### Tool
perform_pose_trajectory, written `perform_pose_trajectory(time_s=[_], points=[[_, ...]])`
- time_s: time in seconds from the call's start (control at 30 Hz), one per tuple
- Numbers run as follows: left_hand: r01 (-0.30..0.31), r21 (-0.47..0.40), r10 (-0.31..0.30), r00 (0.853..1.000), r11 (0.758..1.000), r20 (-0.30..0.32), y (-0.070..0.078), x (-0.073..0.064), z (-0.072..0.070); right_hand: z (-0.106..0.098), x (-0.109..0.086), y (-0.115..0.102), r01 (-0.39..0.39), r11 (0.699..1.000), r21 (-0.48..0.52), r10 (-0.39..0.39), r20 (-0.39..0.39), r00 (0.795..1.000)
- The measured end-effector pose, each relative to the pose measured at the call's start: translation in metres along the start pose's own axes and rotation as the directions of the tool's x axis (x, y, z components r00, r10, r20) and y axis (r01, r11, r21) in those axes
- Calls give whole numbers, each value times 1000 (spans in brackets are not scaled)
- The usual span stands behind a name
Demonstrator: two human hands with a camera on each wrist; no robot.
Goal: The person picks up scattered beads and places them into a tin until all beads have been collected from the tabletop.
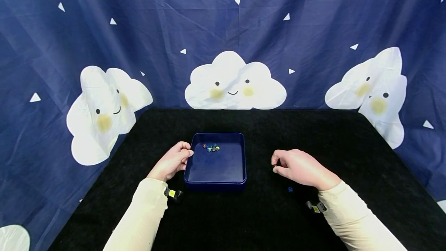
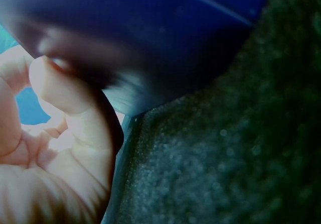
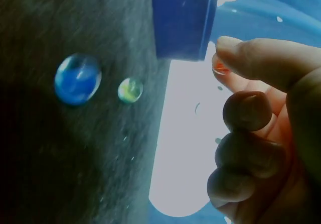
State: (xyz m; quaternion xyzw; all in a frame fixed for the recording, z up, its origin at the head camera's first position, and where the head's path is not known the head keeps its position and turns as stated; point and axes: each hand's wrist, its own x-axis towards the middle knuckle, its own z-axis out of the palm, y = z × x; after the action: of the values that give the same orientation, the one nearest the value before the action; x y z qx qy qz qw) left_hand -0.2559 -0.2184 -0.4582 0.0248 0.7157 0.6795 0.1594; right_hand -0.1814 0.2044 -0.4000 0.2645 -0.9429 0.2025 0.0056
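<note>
A dark blue square box (image 1: 217, 183), open at the top, stands on the black tabletop. My left hand (image 1: 173, 162) grips its left side, the thumb against the wall in the left wrist view. Inside, several small glass marbles (image 1: 214, 149) are grouped towards the back left. To the right of the box, my right hand (image 1: 301, 167) is above the table, pinching an orange-red marble (image 3: 220, 67) between thumb and index finger. A blue marble (image 3: 77, 79) and a yellow-green marble (image 3: 130, 90) lie on the table by this hand; the yellow-green one cannot be made out in the head view.
Black cloth (image 1: 261, 220) covers the table. Behind it and along both sides hangs a blue curtain (image 1: 167, 14) printed with white clouds. A small dark camera is strapped to each wrist.
</note>
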Motion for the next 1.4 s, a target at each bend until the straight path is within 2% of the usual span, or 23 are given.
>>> perform_pose_trajectory(time_s=[0.57, 0.97, 1.4], points=[[-4, 24, 4, 1000, 1000, 2, -1, 1, 0, 4, 18, -25, 102, 995, 4, -102, 2, 995], [0, 17, 0, 1000, 1000, 4, -2, 2, -1, 20, 39, -51, 182, 983, -10, -182, 25, 983], [3, 15, -3, 1000, 1000, 5, -1, 3, 0, 28, 51, -62, 190, 981, -46, -186, 69, 980]])
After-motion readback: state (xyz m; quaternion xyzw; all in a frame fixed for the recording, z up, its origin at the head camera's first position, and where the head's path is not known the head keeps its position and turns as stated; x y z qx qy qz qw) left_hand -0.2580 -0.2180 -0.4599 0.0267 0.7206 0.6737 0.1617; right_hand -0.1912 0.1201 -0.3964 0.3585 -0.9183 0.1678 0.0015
